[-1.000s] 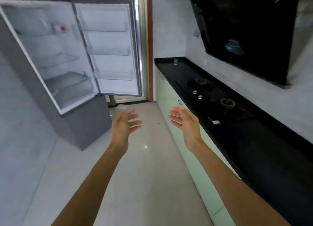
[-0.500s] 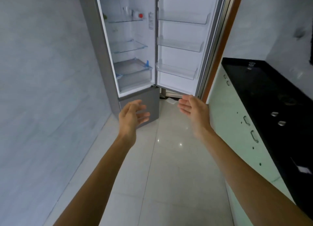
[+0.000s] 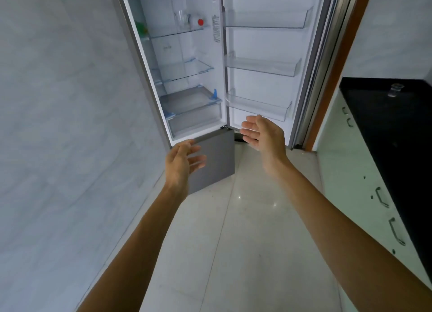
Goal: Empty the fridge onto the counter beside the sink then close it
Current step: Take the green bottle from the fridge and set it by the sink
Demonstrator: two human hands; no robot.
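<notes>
1. The fridge (image 3: 198, 54) stands in the upper centre of the frame. Its long axis runs up and down, and its open front faces the camera.
2. Its door (image 3: 264, 43) is swung wide to the right, inner side showing, with three clear door bins (image 3: 261, 66) that look bare.
3. The inside is white and lit. On the top glass shelf (image 3: 180, 32) stand a clear glass (image 3: 180, 19) and, just beside it, a white container with a red cap (image 3: 197, 21). Something green (image 3: 141, 29) sits at the shelf's left end, too blurred to name.
4. Below are a second glass shelf and a clear drawer (image 3: 194, 120), then a grey lower door (image 3: 215, 157), which is closed.
5. The left grip (image 3: 182, 162) hangs in front of the grey lower door, fingers spread and relaxed, holding nothing.
6. The right grip (image 3: 264, 134) is raised before the door's lower edge, palm turned left, fingers straight, also empty.
7. The black desk (image 3: 385, 124) runs along the right edge of the frame, with a small glass (image 3: 395, 89) at its far end.
</notes>
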